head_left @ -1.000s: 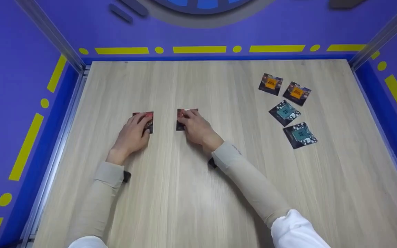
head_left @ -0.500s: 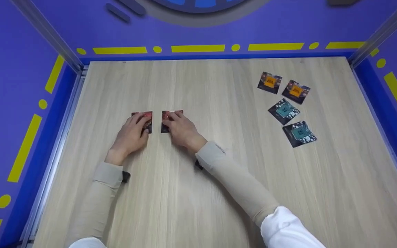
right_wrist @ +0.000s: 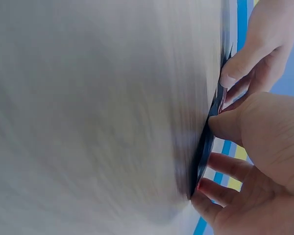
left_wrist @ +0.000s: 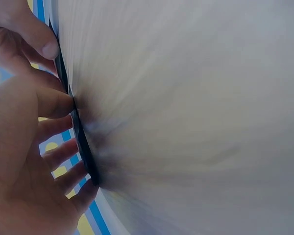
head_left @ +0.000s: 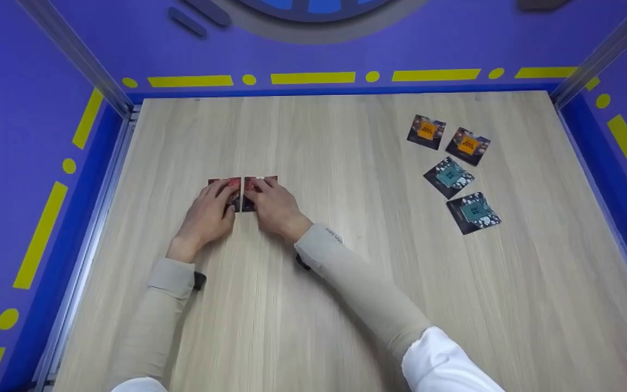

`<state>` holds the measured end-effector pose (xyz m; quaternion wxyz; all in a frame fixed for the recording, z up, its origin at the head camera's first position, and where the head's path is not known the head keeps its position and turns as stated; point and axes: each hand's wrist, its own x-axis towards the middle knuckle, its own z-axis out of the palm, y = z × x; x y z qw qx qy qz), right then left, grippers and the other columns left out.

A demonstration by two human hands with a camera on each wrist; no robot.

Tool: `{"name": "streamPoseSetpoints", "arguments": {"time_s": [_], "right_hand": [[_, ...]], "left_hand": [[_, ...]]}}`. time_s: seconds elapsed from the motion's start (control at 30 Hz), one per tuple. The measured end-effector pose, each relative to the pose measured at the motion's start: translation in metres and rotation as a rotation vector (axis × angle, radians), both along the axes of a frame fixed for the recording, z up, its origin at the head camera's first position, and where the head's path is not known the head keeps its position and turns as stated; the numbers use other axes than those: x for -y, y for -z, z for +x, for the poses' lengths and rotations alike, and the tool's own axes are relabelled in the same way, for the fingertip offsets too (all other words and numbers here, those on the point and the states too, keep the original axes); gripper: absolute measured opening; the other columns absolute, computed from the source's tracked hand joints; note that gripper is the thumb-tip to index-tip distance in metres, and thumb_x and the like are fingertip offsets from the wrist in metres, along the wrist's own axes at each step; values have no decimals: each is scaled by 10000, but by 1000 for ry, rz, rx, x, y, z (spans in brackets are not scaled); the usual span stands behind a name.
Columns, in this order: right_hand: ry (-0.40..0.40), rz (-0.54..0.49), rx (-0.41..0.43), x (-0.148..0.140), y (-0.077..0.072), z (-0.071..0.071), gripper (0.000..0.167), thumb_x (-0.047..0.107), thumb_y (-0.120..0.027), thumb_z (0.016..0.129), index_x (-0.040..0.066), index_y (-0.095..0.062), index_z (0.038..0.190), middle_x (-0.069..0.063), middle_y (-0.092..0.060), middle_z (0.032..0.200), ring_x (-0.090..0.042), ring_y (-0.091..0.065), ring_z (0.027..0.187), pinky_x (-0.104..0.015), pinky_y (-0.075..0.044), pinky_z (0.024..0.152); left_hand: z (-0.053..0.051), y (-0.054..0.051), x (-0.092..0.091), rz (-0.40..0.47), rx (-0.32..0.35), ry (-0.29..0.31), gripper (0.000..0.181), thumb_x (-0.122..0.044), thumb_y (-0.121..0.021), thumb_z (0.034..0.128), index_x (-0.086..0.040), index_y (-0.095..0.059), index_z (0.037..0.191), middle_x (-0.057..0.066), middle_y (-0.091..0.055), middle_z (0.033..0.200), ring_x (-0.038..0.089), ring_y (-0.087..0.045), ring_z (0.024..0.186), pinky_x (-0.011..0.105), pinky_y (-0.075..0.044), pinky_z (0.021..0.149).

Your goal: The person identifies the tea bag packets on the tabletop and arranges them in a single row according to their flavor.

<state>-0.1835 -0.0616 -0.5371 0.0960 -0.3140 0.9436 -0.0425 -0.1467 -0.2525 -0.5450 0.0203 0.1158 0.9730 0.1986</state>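
Two small flat square packets, red above and dark below, lie side by side left of the table's middle with a thin gap between them. My left hand [head_left: 204,216] rests on the left packet [head_left: 234,183], its thumb at the near edge and its fingers spread over the top. On the right packet [head_left: 249,206] my right hand [head_left: 279,211] presses in the same way. Both wrist views show the thumbs and fairly straight fingertips touching the thin dark packets [left_wrist: 84,142] along the tabletop. Most of each printed face is hidden beneath the fingers.
Toward the right of the wooden table [head_left: 346,305] lie two packets with orange labels, such as the upper one [head_left: 426,130], and two with teal labels, such as the lower one [head_left: 474,211]. Blue-purple panels [head_left: 313,57] with yellow marks enclose the back and sides.
My right hand has slid its red packet leftward across the table, narrowing the gap to the left packet. My left hand and its packet have stayed in place.
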Motion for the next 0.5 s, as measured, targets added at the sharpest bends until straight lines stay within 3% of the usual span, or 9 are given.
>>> {"name": "streamPoseSetpoints", "arguments": {"time_s": [0.2, 0.5], "right_hand": [[-12, 22, -11, 4, 0, 1, 514, 138, -507, 1084, 263, -539, 1582, -53, -443, 1670, -285, -411, 1556, -367, -324, 1304], [8, -32, 19, 6, 1, 2, 534, 130, -543, 1065, 260, -539, 1583, -54, -399, 1700, -317, -390, 1564, -392, -349, 1294]], "left_hand": [[0, 1, 0, -10, 1, 7, 508, -133, -581, 1043, 13, -537, 1527, 246, -441, 1633, 494, -396, 1513, 658, -363, 1222], [0, 1, 1, -2, -8, 4, 509, -116, -585, 1041, 16, -534, 1529, 247, -449, 1625, 487, -392, 1520, 641, -346, 1243]]}}
